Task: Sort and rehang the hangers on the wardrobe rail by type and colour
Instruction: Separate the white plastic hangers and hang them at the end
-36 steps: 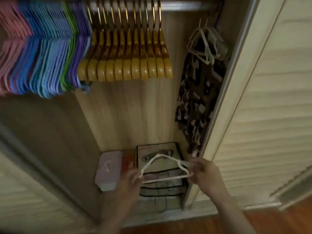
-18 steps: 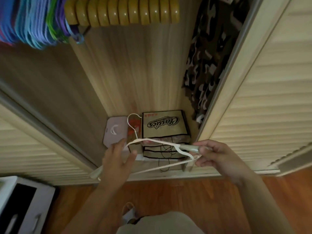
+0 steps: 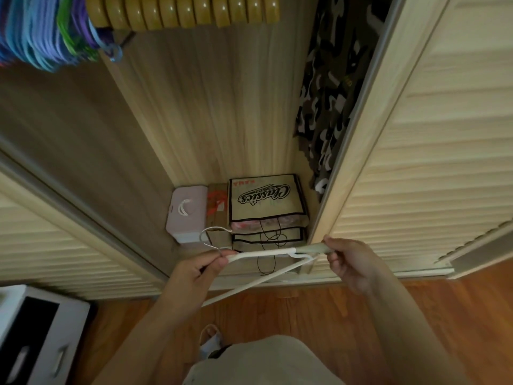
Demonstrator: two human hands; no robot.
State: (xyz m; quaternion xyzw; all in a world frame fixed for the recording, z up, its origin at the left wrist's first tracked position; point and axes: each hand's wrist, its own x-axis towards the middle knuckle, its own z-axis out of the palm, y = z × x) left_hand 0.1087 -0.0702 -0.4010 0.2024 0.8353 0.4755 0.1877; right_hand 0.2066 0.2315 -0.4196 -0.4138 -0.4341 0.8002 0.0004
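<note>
- Low in the view, near 6 o'clock, a white hanger (image 3: 263,252) is held flat between two hands, in front of the open wardrobe and above the wooden floor (image 3: 277,312).
- At 7 o'clock from the hanger's middle, the left hand (image 3: 200,270) pinches it at the neck, thumb and fingers closed on the white bar where the wire hook (image 3: 213,237) rises toward 11 o'clock.
- At 3 o'clock, the right hand (image 3: 349,259) has its fingers curled round the hanger's far shoulder end, just beside the foot of the louvred door (image 3: 430,134).
- The hanger's thin lower bar slants down toward 7 o'clock, passing under the left wrist.
- Toward 12 o'clock, along the top edge, a row of yellow-brown wooden hangers (image 3: 188,12) hangs side by side; at 10 o'clock a packed bunch of blue, green and purple hangers (image 3: 47,31) sits next to them.
- At 2 o'clock a camouflage garment (image 3: 330,93) hangs against the door frame.
- On the wardrobe floor, just past the hands toward 12 o'clock, lies a stack of bags topped by one printed "Classics" (image 3: 263,195), with a pale pink case (image 3: 188,212) at its 9 o'clock side.
- At 8 o'clock, in the corner, stands a white drawer unit (image 3: 41,337).
</note>
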